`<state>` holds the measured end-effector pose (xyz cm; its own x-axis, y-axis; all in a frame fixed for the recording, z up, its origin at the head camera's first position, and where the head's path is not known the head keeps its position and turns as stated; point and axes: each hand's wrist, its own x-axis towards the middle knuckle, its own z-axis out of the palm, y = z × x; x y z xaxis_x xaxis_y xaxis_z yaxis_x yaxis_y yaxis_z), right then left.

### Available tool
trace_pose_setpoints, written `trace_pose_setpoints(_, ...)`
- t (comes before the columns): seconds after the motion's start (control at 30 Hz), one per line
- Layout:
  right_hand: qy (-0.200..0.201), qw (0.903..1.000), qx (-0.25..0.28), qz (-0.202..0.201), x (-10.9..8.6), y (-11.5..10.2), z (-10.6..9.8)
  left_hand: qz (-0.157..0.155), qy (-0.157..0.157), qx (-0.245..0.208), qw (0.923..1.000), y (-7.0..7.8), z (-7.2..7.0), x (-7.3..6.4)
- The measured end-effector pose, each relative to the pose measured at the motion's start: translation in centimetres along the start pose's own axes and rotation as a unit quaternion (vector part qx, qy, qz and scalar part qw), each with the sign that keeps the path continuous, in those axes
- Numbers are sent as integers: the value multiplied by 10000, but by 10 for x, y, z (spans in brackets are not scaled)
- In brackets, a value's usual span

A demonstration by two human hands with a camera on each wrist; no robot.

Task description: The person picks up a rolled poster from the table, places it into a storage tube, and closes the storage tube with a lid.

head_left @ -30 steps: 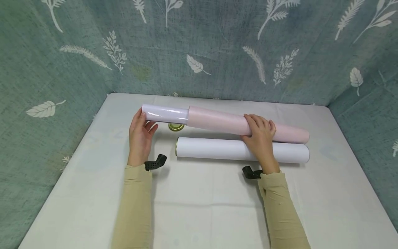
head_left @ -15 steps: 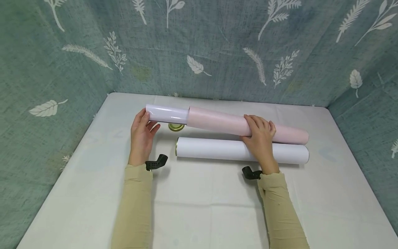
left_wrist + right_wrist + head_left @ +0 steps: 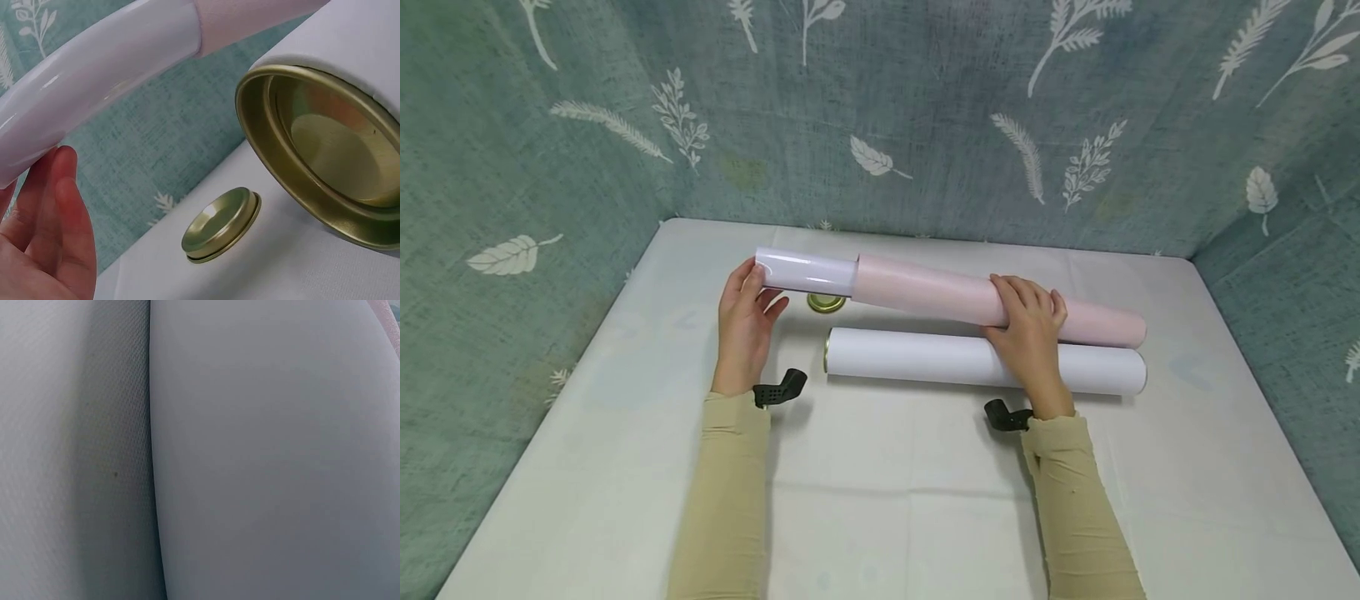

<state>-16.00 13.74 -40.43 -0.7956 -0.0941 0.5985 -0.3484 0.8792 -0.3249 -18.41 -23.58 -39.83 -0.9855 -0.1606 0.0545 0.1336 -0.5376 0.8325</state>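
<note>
A glossy pale rolled sheet (image 3: 808,272) sticks out of the left end of a pink tube (image 3: 925,290). My left hand (image 3: 743,321) pinches the roll's outer end, thumb in front and fingers behind and below. With fingers over the top and thumb at the near side, my right hand (image 3: 1028,333) grips the pink tube right of its middle. A white tube (image 3: 917,357) lies on the table just in front, partly under my right wrist; its gold metal end (image 3: 337,150) shows large in the left wrist view. That white tube's side (image 3: 269,450) fills most of the right wrist view.
A round gold lid (image 3: 222,225) lies on the white tabletop (image 3: 880,533) beneath the roll, left of the white tube. Green leaf-patterned cloth (image 3: 880,108) stands along the back and both sides of the table.
My left hand has moved slightly right, and the rolled sheet has slid a little further into the pink tube. My right hand keeps its grip in place.
</note>
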Motion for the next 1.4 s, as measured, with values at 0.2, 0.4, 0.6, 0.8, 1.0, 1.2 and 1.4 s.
trace_pose_setpoints(0.2, -21, 10000, 28, -42, 5, 9, 2, 101, -106, 8, 9999, -5, 7, 2)
trace_pose_setpoints(0.4, -75, 9999, 85, -73, 11, 18, 6, 139, -170, 25, 9998, -9, 14, 3)
trace_pose_setpoints(0.6, -69, 9999, 86, -61, 12, 17, 5, 145, -202, 64, 9997, -8, 15, 3)
trace_pose_setpoints(0.8, -78, 9999, 62, -37, 12, 16, 4, 71, -224, 149, 9996, -8, 16, 3)
trace_pose_setpoints(1.0, -50, 10000, 65, -48, 9, 17, 5, 41, -269, 327, 9991, -11, 17, 2)
trace_pose_setpoints(1.2, -22, 10000, 56, -75, 8, 16, 6, 6, -294, 394, 9988, -11, 16, 1)
trace_pose_setpoints(1.4, -39, 10000, 45, -56, 6, 16, 7, -55, -296, 429, 9986, -11, 14, 0)
